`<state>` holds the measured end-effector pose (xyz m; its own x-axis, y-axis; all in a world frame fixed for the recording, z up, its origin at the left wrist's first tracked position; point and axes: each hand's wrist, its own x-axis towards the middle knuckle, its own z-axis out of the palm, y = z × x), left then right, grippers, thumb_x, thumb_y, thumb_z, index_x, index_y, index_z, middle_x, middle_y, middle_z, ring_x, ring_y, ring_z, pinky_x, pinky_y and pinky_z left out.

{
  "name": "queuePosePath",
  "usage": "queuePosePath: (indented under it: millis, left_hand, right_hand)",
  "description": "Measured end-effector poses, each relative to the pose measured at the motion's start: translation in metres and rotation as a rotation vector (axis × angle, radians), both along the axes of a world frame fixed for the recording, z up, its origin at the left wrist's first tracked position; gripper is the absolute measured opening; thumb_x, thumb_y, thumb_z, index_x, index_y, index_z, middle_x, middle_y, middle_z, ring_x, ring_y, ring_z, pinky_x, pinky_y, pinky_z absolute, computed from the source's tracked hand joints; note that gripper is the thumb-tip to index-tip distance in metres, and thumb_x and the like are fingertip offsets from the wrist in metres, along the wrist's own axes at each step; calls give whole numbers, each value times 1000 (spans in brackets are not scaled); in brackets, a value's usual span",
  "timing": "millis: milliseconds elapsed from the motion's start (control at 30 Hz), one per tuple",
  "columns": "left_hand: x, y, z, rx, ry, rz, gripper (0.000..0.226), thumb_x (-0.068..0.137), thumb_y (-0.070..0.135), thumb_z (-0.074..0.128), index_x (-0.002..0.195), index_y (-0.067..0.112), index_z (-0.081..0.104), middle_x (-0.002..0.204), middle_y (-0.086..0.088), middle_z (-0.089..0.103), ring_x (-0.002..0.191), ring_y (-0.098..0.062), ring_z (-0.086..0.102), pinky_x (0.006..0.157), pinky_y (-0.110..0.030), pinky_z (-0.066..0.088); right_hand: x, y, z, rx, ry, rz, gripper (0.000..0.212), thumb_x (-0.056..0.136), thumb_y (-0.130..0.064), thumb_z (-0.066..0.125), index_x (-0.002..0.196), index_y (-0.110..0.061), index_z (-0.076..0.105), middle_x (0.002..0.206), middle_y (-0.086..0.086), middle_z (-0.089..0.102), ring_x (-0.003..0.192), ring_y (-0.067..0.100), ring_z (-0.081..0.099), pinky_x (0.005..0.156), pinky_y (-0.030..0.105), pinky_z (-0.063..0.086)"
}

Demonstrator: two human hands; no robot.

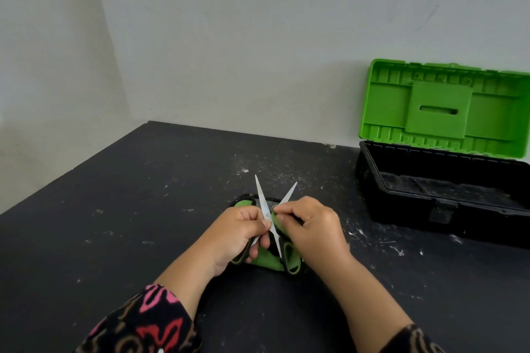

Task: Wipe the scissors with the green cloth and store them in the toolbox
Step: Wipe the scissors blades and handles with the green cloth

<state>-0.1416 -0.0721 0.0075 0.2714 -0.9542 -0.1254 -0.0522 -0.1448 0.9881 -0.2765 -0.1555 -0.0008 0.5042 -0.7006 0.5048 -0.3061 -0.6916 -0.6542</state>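
The scissors (261,197), with silver blades spread apart and black-and-green handles, are held above the black table in the middle of the view. My left hand (239,233) grips one handle and the base of the left blade. My right hand (312,230) pinches the green cloth (276,219) around the right blade near the pivot. More of the cloth hangs below between the handles. The toolbox (401,200) stands open at the right, its black tray bare inside and its green lid (441,107) upright against the wall.
The black table (143,209) is speckled with white scratches and crumbs. Its left edge runs diagonally at the left. A second pair of black-and-green handles (243,201) lies on the table just behind my hands. A white wall closes the back.
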Motion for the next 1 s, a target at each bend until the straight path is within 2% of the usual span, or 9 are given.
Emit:
queuePosePath:
  millis: [100,200,400,500,633,767,833,933,1000]
  left_hand:
    - [-1,0,1,1,0,1,22,93,4,52,70,6,52,54,-5,59,37,-12,42,39,-21,34]
    - [-3,-1,1,6,-5,1,22,93,5,51,71,6,52,54,-4,59,37,-12,42,39,-21,35]
    - [-1,0,0,9,4,20,22,92,4,52,70,5,51,54,-6,59,35,-12,42,38,-20,34]
    - [-1,-1,0,25,2,20,23,92,4,52,70,6,52,55,-7,60,36,-13,43,39,-21,35]
    - [1,-1,0,37,20,37,23,92,5,52,69,7,55,57,-8,61,37,-13,43,40,-21,35]
    - [0,-2,2,50,60,46,24,91,7,53,67,10,57,60,-9,62,38,-14,43,41,-22,35]
    - [1,-1,2,53,69,49,25,91,6,53,67,11,57,59,-9,61,38,-14,43,42,-21,35]
    - [1,-1,3,64,57,73,24,92,7,52,68,10,57,59,-7,62,38,-13,43,42,-21,35]
    - [1,-2,3,56,63,97,22,92,8,51,71,8,58,60,-6,63,38,-12,44,41,-21,36]
  right_hand:
    - [1,-2,-1,-66,23,-17,14,79,-12,69,86,-22,76,75,-7,65,69,6,60,64,12,46]
    - [3,-4,1,-123,-26,-115,12,79,-11,69,84,-19,76,72,-8,63,63,4,58,61,10,45]
    - [-1,3,8,130,134,43,15,83,-14,67,90,-24,75,83,-13,60,79,0,56,66,5,40]
    - [-5,1,15,206,173,71,14,82,-15,67,86,-26,75,83,-15,60,79,0,56,66,7,41]
    - [-9,-2,17,215,277,108,15,81,-16,67,84,-29,75,81,-17,58,86,4,56,74,16,42]
    - [-9,1,17,86,131,40,15,82,-12,67,89,-23,76,81,-11,63,78,4,59,68,9,42]
    - [-5,5,16,34,141,33,16,83,-12,66,91,-23,76,82,-7,64,80,7,60,74,16,45]
    - [-5,6,18,105,309,72,17,85,-18,63,91,-30,74,84,-16,59,89,9,58,90,33,43]
    - [-8,5,20,113,313,55,18,85,-19,62,88,-32,74,82,-17,58,84,7,57,89,33,43]
